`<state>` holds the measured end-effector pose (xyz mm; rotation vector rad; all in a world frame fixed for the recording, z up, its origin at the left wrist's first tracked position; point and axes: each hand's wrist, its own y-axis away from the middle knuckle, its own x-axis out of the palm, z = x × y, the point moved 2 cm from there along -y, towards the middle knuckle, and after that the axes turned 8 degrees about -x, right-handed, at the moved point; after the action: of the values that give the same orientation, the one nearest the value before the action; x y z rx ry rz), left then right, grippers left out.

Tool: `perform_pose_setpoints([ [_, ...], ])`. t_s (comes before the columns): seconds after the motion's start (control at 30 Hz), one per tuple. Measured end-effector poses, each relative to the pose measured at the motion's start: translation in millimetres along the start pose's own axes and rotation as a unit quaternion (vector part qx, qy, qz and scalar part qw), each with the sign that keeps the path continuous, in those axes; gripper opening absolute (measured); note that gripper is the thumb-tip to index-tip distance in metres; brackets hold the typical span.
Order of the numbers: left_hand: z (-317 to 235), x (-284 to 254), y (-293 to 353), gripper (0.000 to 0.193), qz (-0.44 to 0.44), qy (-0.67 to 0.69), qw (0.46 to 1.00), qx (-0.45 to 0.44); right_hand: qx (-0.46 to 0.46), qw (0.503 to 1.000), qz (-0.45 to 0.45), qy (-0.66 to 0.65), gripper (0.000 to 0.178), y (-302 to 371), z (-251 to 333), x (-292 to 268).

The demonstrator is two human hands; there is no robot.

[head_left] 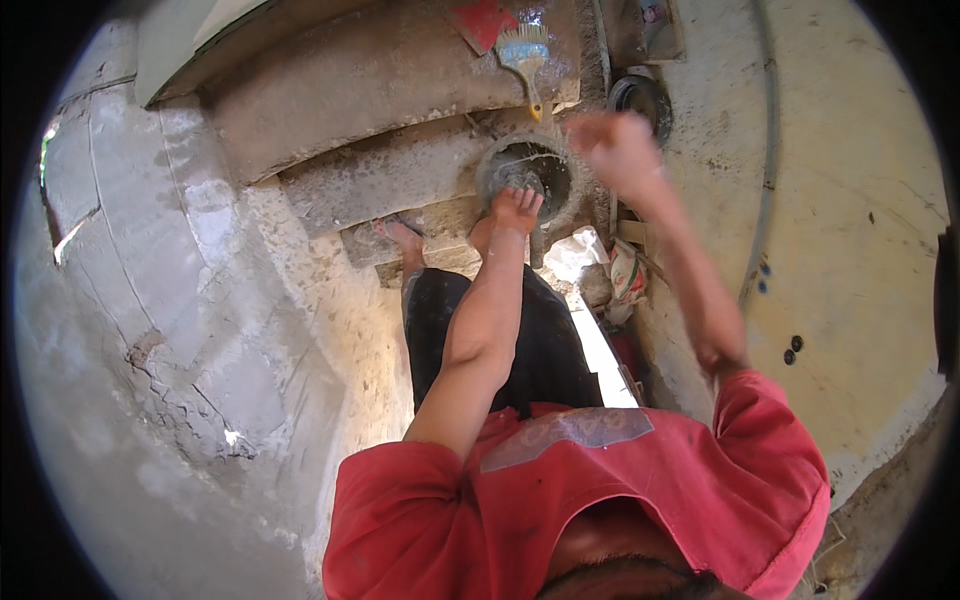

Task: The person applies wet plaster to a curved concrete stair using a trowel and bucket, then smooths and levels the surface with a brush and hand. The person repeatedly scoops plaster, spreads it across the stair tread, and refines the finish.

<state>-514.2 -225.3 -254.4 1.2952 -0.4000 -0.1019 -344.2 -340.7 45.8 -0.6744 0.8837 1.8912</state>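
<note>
A round grey bucket [559,212] stands near my feet, with some water or other liquid visible inside. My left hand [514,211] is over its near rim, fingers stretched toward the inside and slightly apart; nothing shows in them. Whether the fingertips touch the liquid I cannot tell. Just right of the bucket and above it, my right hand [618,152] is smeared by motion, so its fingers cannot be made out. Beyond the bucket lies a wide paint brush [523,62] with a yellow-tipped handle, its pale bristles pointing away from me.
A red scrap [482,24] lies beside the brush on a brown slab [400,70]. A dark round container [641,98] stands right of the bucket. White plastic [574,253] and a crumpled bag [627,275] lie nearer. A hose [770,140] runs across the pale surface at right.
</note>
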Motion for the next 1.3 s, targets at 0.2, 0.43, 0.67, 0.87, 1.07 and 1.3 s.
perform_pose_setpoints([
  [0.2, 0, 14, 61, 0.071, 0.025, -0.045, 0.999, -0.002, -0.156, 0.942, -0.237, -0.178, 0.027, -143, 116, -227],
  [0.43, 0, 12, 109, 0.066, 0.083, 0.009, 0.996, -0.006, -0.038, 0.969, -0.126, -0.211, 0.025, -326, 106, -230],
  [0.67, -1, 49, 128, 0.064, 0.137, 0.039, 0.99, 0.013, 0.149, 0.975, -0.009, -0.167, 0.024, -384, 2, -190],
  [0.87, -62, 193, 200, 0.061, 0.228, 0.013, 0.969, 0.098, 0.051, 0.847, 0.238, -0.472, 0.027, -363, 78, -224],
  [1.07, -187, 327, 299, 0.061, 0.336, 0.094, 0.926, 0.147, -0.141, 0.966, 0.122, -0.178, 0.039, -259, 252, -186],
  [1.3, -323, 330, 354, 0.058, 0.275, 0.074, 0.936, 0.208, -0.366, 0.903, -0.021, 0.223, 0.021, -229, 387, -140],
])
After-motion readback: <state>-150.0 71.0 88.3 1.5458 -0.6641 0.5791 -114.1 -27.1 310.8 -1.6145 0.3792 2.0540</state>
